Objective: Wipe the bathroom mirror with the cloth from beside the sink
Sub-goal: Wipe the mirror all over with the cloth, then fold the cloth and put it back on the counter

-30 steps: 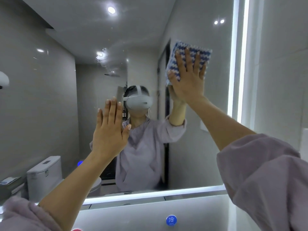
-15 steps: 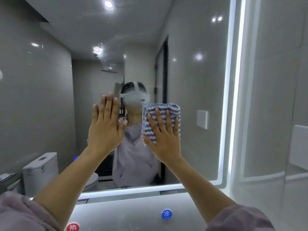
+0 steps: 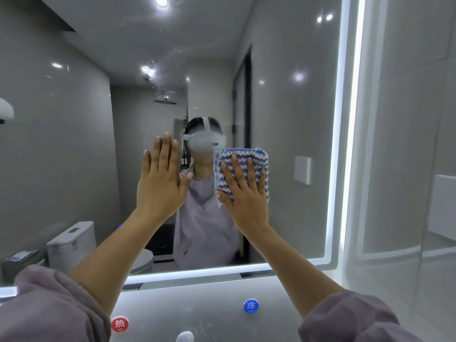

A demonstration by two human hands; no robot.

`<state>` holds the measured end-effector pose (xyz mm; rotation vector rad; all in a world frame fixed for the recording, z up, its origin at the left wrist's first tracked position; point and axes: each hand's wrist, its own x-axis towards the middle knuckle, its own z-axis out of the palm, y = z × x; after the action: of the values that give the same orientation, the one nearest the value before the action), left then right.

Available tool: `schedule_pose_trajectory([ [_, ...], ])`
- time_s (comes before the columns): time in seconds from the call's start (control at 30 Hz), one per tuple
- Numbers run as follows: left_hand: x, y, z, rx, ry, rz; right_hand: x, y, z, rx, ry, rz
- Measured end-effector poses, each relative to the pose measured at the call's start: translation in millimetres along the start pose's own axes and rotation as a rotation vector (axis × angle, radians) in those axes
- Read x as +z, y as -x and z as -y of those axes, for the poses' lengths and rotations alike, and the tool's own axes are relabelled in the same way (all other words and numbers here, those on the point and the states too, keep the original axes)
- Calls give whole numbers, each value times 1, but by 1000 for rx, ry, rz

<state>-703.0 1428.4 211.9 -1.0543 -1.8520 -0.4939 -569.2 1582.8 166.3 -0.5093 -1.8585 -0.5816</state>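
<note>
The bathroom mirror (image 3: 296, 119) fills the wall ahead, with a lit strip along its right and bottom edges. A folded blue-and-white striped cloth (image 3: 240, 160) lies flat against the glass near the middle. My right hand (image 3: 244, 193) presses on the cloth with straight, spread fingers. My left hand (image 3: 161, 178) rests flat on the bare glass to the left of the cloth, fingers straight and together. Both forearms reach up from grey-pink sleeves at the bottom corners.
Below the mirror a pale wall panel carries a red hot-water sticker (image 3: 120, 324) and a blue cold-water sticker (image 3: 251, 306). A white tiled side wall (image 3: 407, 144) stands close on the right. The mirror reflects a toilet (image 3: 71, 243) at lower left.
My right hand slid the cloth from the mirror's upper right down to the middle, then held about there. My left hand stayed flat on the glass.
</note>
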Motion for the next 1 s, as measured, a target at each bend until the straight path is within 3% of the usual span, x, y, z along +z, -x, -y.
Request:
schedule_pose_trajectory([
  [0.17, -16, 3, -4, -36, 20, 70, -16, -2, 5, 26, -27, 11],
  [0.3, -34, 30, -10, -66, 110, 84, -35, -6, 4, 29, -195, 211],
  [0.47, -49, 80, -30, -77, 331, 115, -72, 3, 2, 149, -605, 291],
  [0.63, -62, 125, -67, -190, 668, 231, -130, 31, 20, 640, -1250, 395],
  [0.83, -98, 179, -100, -871, 1460, 442, -186, 92, 35, 1096, -1937, 500],
  [1.0, -113, 228, -123, -1001, 1724, 567, -219, 136, 49, 1400, -2235, 522],
])
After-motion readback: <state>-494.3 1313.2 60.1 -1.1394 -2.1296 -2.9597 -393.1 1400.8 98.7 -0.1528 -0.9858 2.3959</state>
